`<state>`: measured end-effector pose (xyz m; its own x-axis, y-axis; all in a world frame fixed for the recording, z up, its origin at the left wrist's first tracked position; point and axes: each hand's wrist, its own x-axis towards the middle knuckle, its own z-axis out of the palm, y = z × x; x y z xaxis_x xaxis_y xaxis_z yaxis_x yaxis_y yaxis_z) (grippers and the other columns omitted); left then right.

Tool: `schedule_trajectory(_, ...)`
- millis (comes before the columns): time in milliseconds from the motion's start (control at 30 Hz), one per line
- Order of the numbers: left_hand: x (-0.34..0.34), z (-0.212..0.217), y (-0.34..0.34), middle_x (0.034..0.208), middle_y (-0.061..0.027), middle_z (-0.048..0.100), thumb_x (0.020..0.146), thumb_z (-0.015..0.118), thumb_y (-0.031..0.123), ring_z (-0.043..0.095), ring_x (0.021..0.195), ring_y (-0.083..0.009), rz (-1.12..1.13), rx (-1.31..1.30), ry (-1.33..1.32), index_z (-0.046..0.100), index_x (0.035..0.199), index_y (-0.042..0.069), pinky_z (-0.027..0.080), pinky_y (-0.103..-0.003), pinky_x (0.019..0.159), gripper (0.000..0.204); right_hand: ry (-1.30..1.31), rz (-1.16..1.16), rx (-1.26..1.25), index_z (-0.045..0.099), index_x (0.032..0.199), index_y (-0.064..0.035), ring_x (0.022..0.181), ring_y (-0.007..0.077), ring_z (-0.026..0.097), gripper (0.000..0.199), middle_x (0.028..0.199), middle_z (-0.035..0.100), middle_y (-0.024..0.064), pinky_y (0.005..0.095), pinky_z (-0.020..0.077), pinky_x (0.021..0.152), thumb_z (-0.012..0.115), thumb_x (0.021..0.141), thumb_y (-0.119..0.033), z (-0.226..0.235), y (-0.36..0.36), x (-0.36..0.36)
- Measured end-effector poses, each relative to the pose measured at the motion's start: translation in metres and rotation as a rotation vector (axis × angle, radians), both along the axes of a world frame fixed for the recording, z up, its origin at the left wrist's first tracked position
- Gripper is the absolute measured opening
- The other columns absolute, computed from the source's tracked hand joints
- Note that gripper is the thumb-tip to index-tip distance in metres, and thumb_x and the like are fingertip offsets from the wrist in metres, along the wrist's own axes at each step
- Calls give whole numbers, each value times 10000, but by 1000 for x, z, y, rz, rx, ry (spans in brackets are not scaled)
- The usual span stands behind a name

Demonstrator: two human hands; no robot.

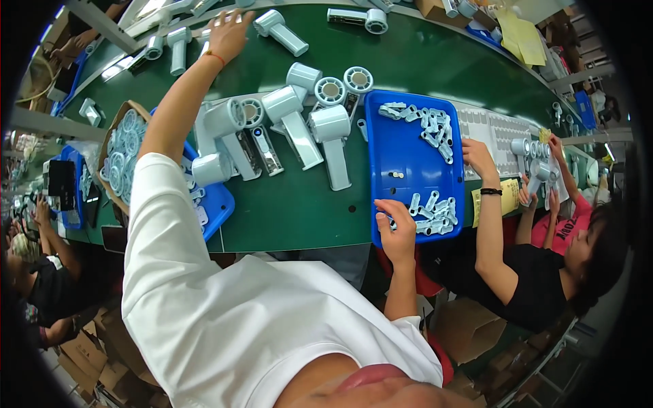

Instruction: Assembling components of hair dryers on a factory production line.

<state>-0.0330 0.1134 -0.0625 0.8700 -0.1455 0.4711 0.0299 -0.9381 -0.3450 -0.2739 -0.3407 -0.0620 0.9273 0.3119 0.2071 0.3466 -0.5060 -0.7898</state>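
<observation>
My left hand (230,35) is stretched to the far left of the green table, fingers spread, beside pale handheld fan bodies (179,51). Another fan body (281,32) lies just right of it. I see nothing held in that hand. At the near left rim of a blue tray (415,183) is my right hand (396,231), loosely bent with the thumb apart and nothing visible in it. Small pale blue plastic parts (439,216) lie in the tray's near end, and more parts (435,129) in its far end. Several fan bodies (297,139) stand clustered between my arms.
A cardboard box of pale rings (126,160) stands left of my left arm, beside another blue tray (221,204). At right, a co-worker's hand (479,158) touches the main tray's edge. A white perforated sheet (500,139) and yellow paper (507,194) lie beyond.
</observation>
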Motion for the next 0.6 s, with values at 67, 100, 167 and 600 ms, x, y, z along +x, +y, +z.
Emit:
schedule_trajectory(67, 15, 15, -45, 1258, -33, 476, 745, 641, 91, 475, 1145, -259, -367, 253, 39, 458, 1255, 173, 353, -400, 984, 548, 35, -11, -10, 624, 994, 6, 842, 249, 602, 189, 965, 620, 135, 313, 480, 751, 586, 827, -74, -2, -1, 7)
schedule_trajectory(100, 20, 14, -62, 1269, -11, 453, 734, 640, 85, 432, 1182, -241, -505, 361, 81, 429, 1271, 189, 365, -387, 977, 586, 47, -14, -19, 624, 994, 6, 842, 249, 602, 189, 965, 620, 135, 313, 480, 751, 586, 827, -74, 0, -1, 12)
schedule_trajectory(167, 40, -14, -64, 1175, -10, 510, 745, 625, 94, 497, 1108, -200, -374, 304, 402, 453, 1227, 186, 393, -366, 934, 520, -1, 80, -57, 627, 984, 7, 832, 247, 601, 180, 963, 621, 135, 312, 480, 745, 583, 826, -66, 8, 8, 27)
schedule_trajectory(600, -70, 63, -220, 940, 51, 570, 798, 589, 192, 538, 1002, -127, -1221, 256, 332, 594, 1037, 245, 408, -321, 800, 245, -104, -103, -240, 630, 965, -23, 932, 296, 584, 170, 975, 629, 134, 355, 457, 820, 590, 807, -74, -2, 12, 99)
